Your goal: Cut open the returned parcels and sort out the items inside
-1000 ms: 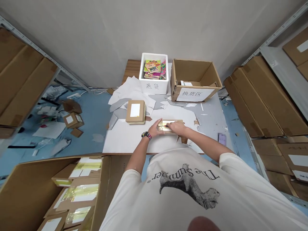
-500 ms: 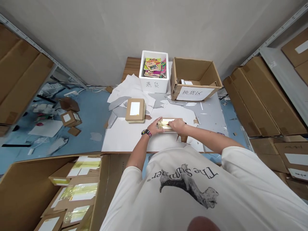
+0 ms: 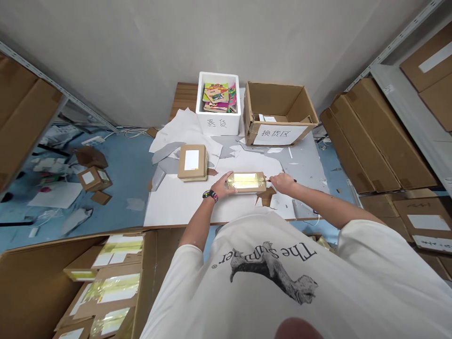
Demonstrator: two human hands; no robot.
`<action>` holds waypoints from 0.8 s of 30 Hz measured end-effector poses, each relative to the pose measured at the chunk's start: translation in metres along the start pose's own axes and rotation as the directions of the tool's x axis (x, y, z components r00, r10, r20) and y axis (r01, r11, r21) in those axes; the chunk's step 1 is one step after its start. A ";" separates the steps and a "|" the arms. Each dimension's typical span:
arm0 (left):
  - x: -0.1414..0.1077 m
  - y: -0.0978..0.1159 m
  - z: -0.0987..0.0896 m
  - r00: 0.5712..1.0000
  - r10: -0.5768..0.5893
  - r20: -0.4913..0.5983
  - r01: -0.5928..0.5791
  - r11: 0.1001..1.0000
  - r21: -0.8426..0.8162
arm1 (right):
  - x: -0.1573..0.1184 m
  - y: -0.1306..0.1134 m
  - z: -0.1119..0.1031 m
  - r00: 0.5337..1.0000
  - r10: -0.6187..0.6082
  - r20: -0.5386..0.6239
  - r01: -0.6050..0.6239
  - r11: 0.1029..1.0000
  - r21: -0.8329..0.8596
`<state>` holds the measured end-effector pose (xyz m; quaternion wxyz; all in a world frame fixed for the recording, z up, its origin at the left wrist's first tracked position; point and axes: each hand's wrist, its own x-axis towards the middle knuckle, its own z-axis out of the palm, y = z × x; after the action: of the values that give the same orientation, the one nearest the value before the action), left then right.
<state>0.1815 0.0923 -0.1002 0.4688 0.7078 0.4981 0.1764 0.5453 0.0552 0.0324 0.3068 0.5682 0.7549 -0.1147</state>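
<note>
**Right hand comes off the taped parcel**

The taped cardboard parcel [image 3: 246,182] lies on a white sheet [image 3: 169,212] on the bench [image 3: 183,96], the left hand [image 3: 222,184] pressing it with spread fingers. The right hand [image 3: 284,183] has drawn away to 3 o'clock, its fingers pinching a slim tool [image 3: 270,180]. A second cardboard parcel [image 3: 192,162] sits at 10 o'clock.
</note>
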 end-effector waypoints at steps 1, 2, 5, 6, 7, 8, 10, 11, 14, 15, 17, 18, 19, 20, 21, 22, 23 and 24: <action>-0.001 0.000 0.000 1.000 -0.001 0.002 0.001 1.000 0.007 | 0.000 0.001 0.001 1.000 0.001 0.002 -0.001 1.000 -0.003; -0.001 -0.001 -0.001 1.000 -0.003 0.006 0.003 1.000 0.014 | 0.000 0.002 0.002 1.000 -0.002 0.005 0.002 1.000 -0.010; -0.002 0.001 -0.004 1.000 -0.012 0.023 0.011 0.999 0.030 | 0.000 0.012 0.006 1.000 -0.018 0.007 0.019 1.000 -0.018; -0.002 0.002 -0.005 0.999 -0.015 0.029 0.014 0.999 0.037 | 0.000 0.017 0.009 1.000 -0.027 0.006 0.027 1.000 -0.010; -0.001 0.003 -0.007 0.999 -0.016 0.032 0.015 0.999 0.045 | -0.001 0.022 0.013 0.999 -0.036 0.003 0.036 0.999 0.007; -0.001 0.004 -0.008 0.999 -0.017 0.033 0.015 0.999 0.051 | -0.003 0.026 0.018 0.999 -0.042 -0.004 0.043 0.999 0.034; 0.001 0.007 -0.011 0.999 -0.017 0.031 0.015 0.998 0.059 | -0.006 0.032 0.030 0.999 -0.042 -0.021 0.044 0.994 0.100; 0.001 0.008 -0.011 0.999 -0.016 0.031 0.014 0.998 0.061 | -0.008 0.033 0.036 0.999 -0.030 -0.029 0.034 0.991 0.130; 0.001 0.008 -0.014 0.999 -0.003 0.050 0.000 0.998 0.064 | -0.013 0.035 0.055 0.998 0.002 -0.062 0.009 0.984 0.179; 0.002 0.007 -0.016 0.998 0.006 0.057 -0.011 0.997 0.075 | -0.015 0.038 0.061 0.997 0.007 -0.073 0.006 0.984 0.180; 0.004 0.008 -0.020 0.998 0.020 0.066 -0.028 0.991 0.133 | -0.023 0.051 0.074 0.996 0.036 -0.086 -0.019 0.982 0.187; 0.007 0.009 -0.022 0.998 0.020 0.067 -0.032 0.983 0.182 | -0.029 0.060 0.081 0.994 0.075 -0.079 -0.057 0.978 0.203; 0.010 0.011 -0.023 0.998 0.018 0.064 -0.033 0.970 0.240 | -0.036 0.070 0.088 0.989 0.132 -0.065 -0.114 0.967 0.228; 0.015 0.015 -0.022 0.998 0.022 0.055 -0.037 0.953 0.300 | -0.044 0.080 0.096 0.978 0.202 -0.048 -0.183 0.947 0.263; 0.021 0.020 -0.020 0.998 0.036 0.042 -0.048 0.934 0.354 | -0.052 0.088 0.104 0.961 0.275 -0.030 -0.254 0.919 0.302; 0.028 0.027 -0.015 0.998 0.064 0.028 -0.070 0.916 0.396 | -0.060 0.093 0.111 0.941 0.339 -0.014 -0.313 0.886 0.343; 0.036 0.034 -0.008 0.994 0.103 0.022 -0.103 0.900 0.423 | -0.067 0.094 0.118 0.924 0.383 0.000 -0.354 0.853 0.384; 0.044 0.042 0.001 0.989 0.145 0.028 -0.142 0.889 0.435 | -0.072 0.092 0.124 0.912 0.409 0.013 -0.376 0.825 0.422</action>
<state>0.2238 0.1272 -0.0753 0.2830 0.8291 0.4725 0.0963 0.6836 -0.0365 -0.0059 0.1662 0.7674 0.5911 -0.1848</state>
